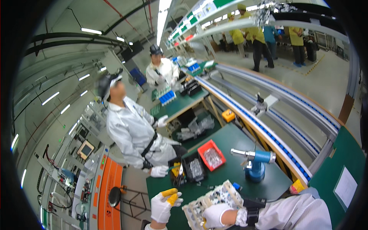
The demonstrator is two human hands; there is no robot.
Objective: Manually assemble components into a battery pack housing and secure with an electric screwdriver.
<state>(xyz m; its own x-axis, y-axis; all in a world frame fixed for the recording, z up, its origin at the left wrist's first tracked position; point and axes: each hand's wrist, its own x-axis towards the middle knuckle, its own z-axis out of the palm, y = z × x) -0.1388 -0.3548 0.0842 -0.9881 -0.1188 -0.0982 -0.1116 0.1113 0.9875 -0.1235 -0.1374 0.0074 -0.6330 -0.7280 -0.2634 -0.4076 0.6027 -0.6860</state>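
Observation:
My left hand (162, 206), in a white glove with yellow fingertips, is raised left of a beige tray-like frame (189, 214). Its fingers are stretched out with nothing seen in them. The frame lies tilted on the green tabletop and has grey and metallic parts across it. My right hand (215, 215), also gloved in white, rests over the frame's near side with its fingers curled down. The palm hides whatever they may hold. Beyond the frame, a blue and silver pneumatic rivet gun (256, 165) stands upright on its base.
Small metal pieces fill a red bin (217, 165) and a black bin (187, 160). Beside them, another black bin (172, 166) holds yellow-handled tools. A co-worker (130, 126) in white stands at the left, a gloved hand near the bins. A conveyor rail (264, 138) runs along the right.

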